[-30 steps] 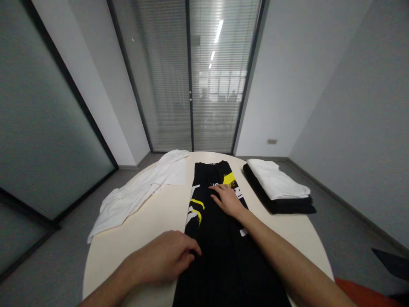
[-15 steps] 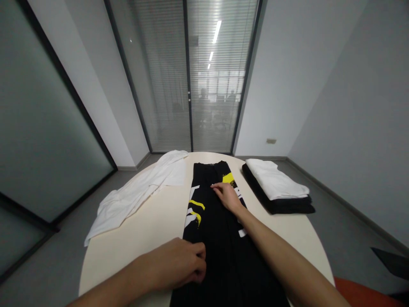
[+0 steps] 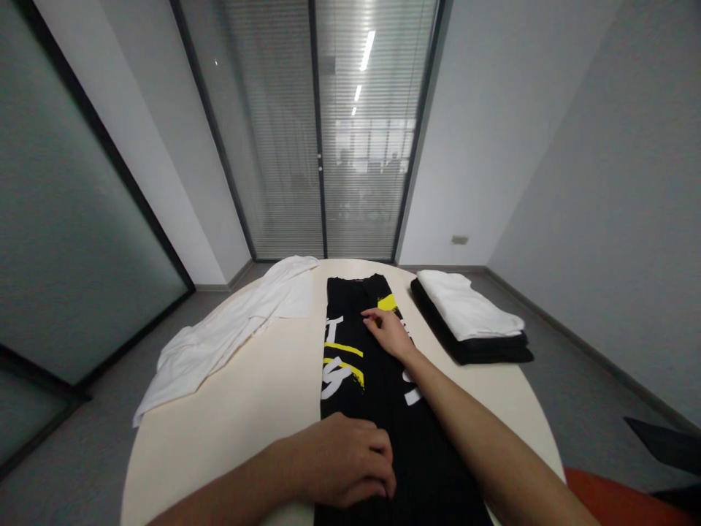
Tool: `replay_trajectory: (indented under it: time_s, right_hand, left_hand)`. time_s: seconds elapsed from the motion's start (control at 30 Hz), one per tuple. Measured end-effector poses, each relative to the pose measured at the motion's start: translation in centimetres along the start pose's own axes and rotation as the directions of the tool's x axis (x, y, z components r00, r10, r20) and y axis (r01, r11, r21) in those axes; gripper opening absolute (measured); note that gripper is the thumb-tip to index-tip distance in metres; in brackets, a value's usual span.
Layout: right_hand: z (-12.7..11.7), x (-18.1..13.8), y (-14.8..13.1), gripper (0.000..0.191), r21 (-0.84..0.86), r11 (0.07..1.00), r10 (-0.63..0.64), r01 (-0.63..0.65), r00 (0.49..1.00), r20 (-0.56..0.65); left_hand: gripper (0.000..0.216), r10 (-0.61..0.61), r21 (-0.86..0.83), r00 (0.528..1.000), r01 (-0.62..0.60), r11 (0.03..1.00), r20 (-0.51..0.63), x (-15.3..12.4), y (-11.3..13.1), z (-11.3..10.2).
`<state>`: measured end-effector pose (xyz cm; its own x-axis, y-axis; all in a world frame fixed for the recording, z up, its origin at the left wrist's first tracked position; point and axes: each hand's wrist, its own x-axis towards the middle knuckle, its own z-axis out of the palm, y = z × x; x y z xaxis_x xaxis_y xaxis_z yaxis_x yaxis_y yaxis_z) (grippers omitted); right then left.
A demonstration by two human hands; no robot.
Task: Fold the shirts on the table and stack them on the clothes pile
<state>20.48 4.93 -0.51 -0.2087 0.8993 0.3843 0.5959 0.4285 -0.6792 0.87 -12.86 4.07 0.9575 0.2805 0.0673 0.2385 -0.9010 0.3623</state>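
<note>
I am pressing my left hand [image 3: 350, 460], fingers curled, and my flat open right hand [image 3: 390, 333] on the long folded black printed shirt [image 3: 377, 394], gripping nothing, on the round cream worktop [image 3: 257, 394].

Single head-worn view, forward and down over the round table [image 3: 263, 394].

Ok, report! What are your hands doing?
Left hand pressing flat on black shirt, near end. Right hand flat by its yellow print. White shirt and folded stack lie clear.
</note>
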Motion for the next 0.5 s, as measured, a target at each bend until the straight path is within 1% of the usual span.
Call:
replay_trajectory:
  time_s: [0.13, 0.2, 0.23, 0.33, 0.43, 0.5]
  right_hand:
    - [-0.1, -0.1, -0.2, 0.028, 0.010, 1.000, 0.023, -0.023, 0.999, -0.030]
    - [-0.5, -0.3, -0.7, 0.029, -0.032, 0.999, 0.024, -0.026, 0.999, -0.048]
    - [-0.7, -0.4, -1.1, 0.029, -0.080, 0.997, 0.019, -0.023, 0.999, -0.047]
    - [-1.7, -1.0, -2.5, 0.033, -0.275, 0.961, 0.028, -0.019, 0.999, 0.028]
    - [-2.4, -1.6, -3.7, 0.043, -0.417, 0.909, 0.064, -0.009, 0.991, 0.118]
    - [-2.6, -2.0, -4.0, 0.044, -0.479, 0.878, 0.085, -0.001, 0.984, 0.154]
  left_hand:
    - [0.015, 0.060, 0.015, 0.995, -0.059, 0.998, -0.081, 0.2, 0.0, 1.2]
    - [0.018, 0.078, -0.003, 0.994, -0.079, 0.997, -0.074, 0.2, 0.2, 1.4]
    - [0.017, 0.086, -0.011, 0.995, -0.086, 0.996, -0.060, 0.2, 0.3, 1.4]
    - [0.015, 0.114, 0.002, 0.993, -0.114, 0.993, -0.033, -0.1, 0.6, 1.5]
    - [0.010, 0.144, 0.029, 0.988, -0.142, 0.989, -0.064, -0.2, 0.8, 1.8]
    - [0.015, 0.134, 0.028, 0.986, -0.131, 0.991, -0.097, -0.1, 0.9, 2.1]
